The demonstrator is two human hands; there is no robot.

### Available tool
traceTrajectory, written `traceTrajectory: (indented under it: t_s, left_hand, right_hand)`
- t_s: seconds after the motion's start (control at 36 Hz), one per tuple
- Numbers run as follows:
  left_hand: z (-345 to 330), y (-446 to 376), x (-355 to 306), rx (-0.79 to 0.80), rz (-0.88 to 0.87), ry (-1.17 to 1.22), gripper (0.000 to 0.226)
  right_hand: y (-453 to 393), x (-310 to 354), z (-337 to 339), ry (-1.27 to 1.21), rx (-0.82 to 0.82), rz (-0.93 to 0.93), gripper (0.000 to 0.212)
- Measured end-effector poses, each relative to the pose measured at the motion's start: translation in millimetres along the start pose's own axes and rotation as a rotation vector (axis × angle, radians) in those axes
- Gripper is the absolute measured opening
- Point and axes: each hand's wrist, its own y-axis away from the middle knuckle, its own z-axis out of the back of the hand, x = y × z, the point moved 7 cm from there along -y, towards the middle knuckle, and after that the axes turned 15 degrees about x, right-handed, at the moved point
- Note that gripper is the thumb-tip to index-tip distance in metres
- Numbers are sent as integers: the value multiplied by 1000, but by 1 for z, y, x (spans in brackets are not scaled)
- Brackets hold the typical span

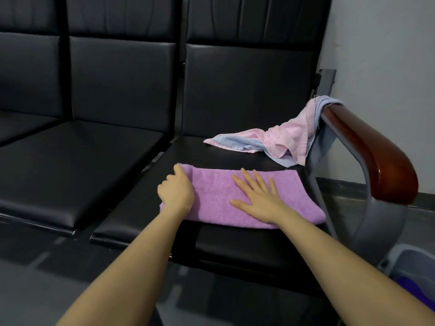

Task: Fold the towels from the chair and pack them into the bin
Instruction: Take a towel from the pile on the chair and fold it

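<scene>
The right hand (256,198) lies flat, fingers spread, on the folded purple towel (294,198) on the black chair seat (235,156). The left hand (176,191) curls over its left edge, apparently gripping it. The bin (400,257) stands low right.

Purple towel (237,196) lies folded flat along the front edge of the black chair seat (235,156). Left hand (176,191) grips the towel's left end w/ fingers curled over it; right hand (256,196) rests flat on the middle, fingers spread. Pink cloth (282,135) & blue cloth (233,143) are draped from the wooden armrest (376,156) onto the seat's back right corner. Grey bin (409,267) at bottom right on the floor, sth purple inside.
</scene>
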Motion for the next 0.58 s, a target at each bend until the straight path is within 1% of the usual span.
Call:
traceTrajectory:
  t_s: [0.08, 0.17, 0.22, 0.28, 0.33, 0.42, 0.47, 0.58]
  left_hand:
    - [6, 1, -3, -43, -67, 71, 39]
    - [7, -2, 2, -67, -76, 85, 39]
    - [5, -5, 9, -44, -46, 110, 40]
    - [2, -7, 15, 6, 3, 122, 47]
    - [-2, -6, 20, 53, 37, 83, 55]
    - [-3, -2, 24, 68, 57, -7, 58]
    - [-2, -1, 24, 83, 41, -59, 56]
    - [-3, 1, 20, 94, -22, -71, 38]
  right_hand:
    - [4, 7, 0, 53, -24, 87, 66]
    - [6, 9, -3, 75, 16, 114, 68]
    - [6, 8, -4, 74, 51, 101, 71]
    - [5, 6, -5, 46, 83, 77, 69]
    - [5, 5, -5, 17, 103, 63, 67]
    - [5, 6, -6, 5, 108, 56, 67]
    - [5, 6, -6, -1, 106, 57, 67]
    - [4, 6, -8, -1, 107, 47, 67]
